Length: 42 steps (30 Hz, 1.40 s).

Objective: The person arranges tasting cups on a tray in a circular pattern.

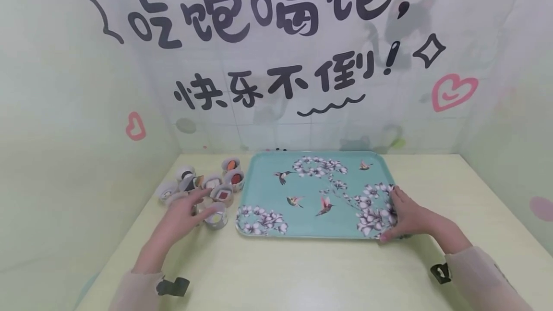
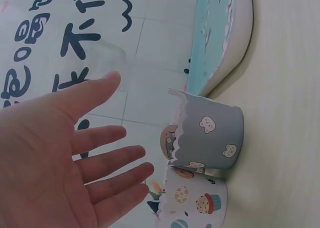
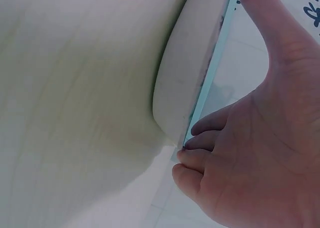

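Note:
My left hand [image 1: 183, 217] hovers over the near side of a cluster of small paper cups, its fingers spread and holding nothing. In the left wrist view, a grey cup [image 2: 212, 133] with bear prints and a white cup [image 2: 197, 200] with cupcake prints stand beyond the fingertips. Several cups have small coloured items inside; the near cup [image 1: 217, 220] is beside my left thumb. My right hand [image 1: 408, 217] rests at the right edge of a turquoise tray [image 1: 311, 220], thumb by the near corner and fingers on the rim. The right wrist view shows the tray's pale side [image 3: 177, 83].
The tray, printed with flowers and birds, lies flat on a pale wooden table [image 1: 294, 272], right of the cups. A printed curtain [image 1: 268, 128] with lettering stands behind, and similar panels close in the left and right sides.

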Each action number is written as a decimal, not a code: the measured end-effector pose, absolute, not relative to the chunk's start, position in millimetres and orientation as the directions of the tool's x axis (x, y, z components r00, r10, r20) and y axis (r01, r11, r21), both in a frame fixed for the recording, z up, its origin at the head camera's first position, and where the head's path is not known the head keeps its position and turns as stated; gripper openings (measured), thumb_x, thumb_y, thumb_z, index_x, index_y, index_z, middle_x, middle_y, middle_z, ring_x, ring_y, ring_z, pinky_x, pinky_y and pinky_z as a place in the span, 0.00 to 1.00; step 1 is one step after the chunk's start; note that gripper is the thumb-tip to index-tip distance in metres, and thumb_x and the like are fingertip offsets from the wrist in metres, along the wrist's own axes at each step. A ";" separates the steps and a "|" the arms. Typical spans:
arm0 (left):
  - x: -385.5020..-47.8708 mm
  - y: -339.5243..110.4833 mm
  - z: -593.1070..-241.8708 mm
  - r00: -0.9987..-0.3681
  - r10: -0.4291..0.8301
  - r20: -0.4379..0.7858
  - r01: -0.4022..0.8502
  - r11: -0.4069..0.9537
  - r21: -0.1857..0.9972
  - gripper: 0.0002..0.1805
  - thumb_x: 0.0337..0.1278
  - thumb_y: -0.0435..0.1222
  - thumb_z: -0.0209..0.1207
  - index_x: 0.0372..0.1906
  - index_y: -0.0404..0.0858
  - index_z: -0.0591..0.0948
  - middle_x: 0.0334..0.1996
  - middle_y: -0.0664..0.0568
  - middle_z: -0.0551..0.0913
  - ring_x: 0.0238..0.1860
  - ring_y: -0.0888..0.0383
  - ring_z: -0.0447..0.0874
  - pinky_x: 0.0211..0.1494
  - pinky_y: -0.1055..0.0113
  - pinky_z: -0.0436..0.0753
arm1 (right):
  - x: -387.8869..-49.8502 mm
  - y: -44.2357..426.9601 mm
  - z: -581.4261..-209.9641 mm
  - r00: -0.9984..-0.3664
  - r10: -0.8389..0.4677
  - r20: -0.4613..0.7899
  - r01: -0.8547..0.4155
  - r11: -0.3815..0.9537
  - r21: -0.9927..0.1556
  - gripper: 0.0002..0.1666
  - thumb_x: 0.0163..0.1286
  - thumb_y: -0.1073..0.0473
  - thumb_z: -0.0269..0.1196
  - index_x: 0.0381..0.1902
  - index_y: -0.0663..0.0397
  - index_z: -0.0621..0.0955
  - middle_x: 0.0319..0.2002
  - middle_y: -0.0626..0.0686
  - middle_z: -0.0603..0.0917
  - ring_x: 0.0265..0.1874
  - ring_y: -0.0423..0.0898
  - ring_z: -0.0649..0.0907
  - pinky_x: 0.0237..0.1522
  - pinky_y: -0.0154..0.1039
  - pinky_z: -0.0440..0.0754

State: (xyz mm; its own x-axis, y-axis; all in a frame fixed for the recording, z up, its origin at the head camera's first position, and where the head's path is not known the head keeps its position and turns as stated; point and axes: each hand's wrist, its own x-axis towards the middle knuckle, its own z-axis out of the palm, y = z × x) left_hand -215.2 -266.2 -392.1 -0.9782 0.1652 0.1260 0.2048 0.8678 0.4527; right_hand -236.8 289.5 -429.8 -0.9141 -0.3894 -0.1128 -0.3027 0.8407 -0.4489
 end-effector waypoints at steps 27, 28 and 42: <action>-214.2 -263.4 -408.5 -0.985 0.163 0.047 0.160 0.797 0.582 0.38 0.58 0.39 0.68 0.70 0.30 0.67 0.68 0.26 0.67 0.63 0.27 0.73 0.63 0.40 0.78 | -236.8 283.3 -422.8 -0.911 -0.352 -0.215 -0.222 0.858 -0.463 0.84 0.41 0.41 0.82 0.70 0.88 0.42 0.70 0.88 0.39 0.70 0.83 0.45 0.70 0.74 0.52; -214.3 -261.9 -408.8 -0.985 0.161 0.055 0.164 0.810 0.562 0.38 0.58 0.38 0.68 0.70 0.29 0.67 0.68 0.26 0.67 0.63 0.27 0.73 0.63 0.39 0.78 | -236.8 283.5 -423.1 -0.911 -0.351 -0.217 -0.220 0.858 -0.465 0.84 0.41 0.41 0.82 0.70 0.88 0.42 0.70 0.88 0.39 0.70 0.82 0.45 0.70 0.74 0.52; -209.9 -242.1 -411.2 -0.990 0.119 0.071 0.139 0.847 0.514 0.40 0.54 0.34 0.69 0.70 0.28 0.65 0.66 0.28 0.70 0.60 0.30 0.76 0.59 0.40 0.80 | -238.3 285.5 -425.3 -0.910 -0.346 -0.228 -0.208 0.857 -0.471 0.86 0.41 0.39 0.81 0.70 0.88 0.40 0.71 0.86 0.37 0.71 0.82 0.44 0.71 0.73 0.51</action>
State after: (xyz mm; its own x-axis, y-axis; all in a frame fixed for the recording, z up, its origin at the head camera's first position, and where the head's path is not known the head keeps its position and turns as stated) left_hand -209.9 -242.1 -411.2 -0.9903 0.1192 0.0707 0.1386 0.8468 0.5136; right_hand -238.3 285.5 -425.3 -0.9101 -0.3459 -0.2282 -0.2077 0.8573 -0.4710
